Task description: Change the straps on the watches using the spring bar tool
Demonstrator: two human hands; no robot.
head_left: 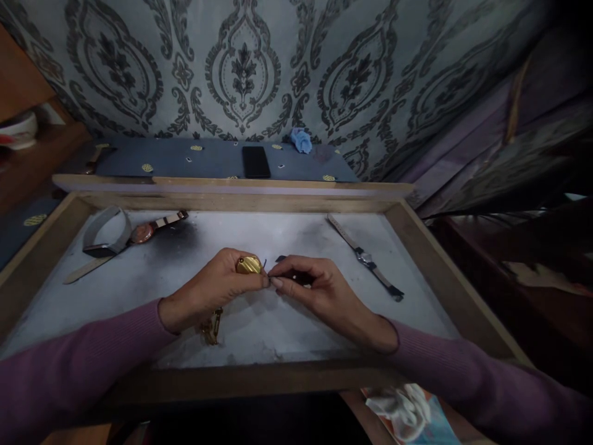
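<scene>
My left hand [227, 278] is closed around a gold-coloured watch [250, 266], its shiny rounded case showing above the thumb. A gold metal band [210, 327] shows below that hand, on or just over the tray floor; whether it joins the watch I cannot tell. Opposite, my right hand [319, 287] is pinched, thumb and index fingertips meeting the left fingertips. Between the fingertips is a thin dark piece [265, 264], too small to name. Part of a dark object [280, 258] shows behind my right fingers.
A wooden-framed tray [259, 380] surrounds my hands. Inside lie a grey-strapped watch [111, 232] and a brown-faced watch [142, 233] on the left, another strap watch [365, 256] on the right. Behind are a black phone [256, 162] and a crumpled blue cloth [302, 141].
</scene>
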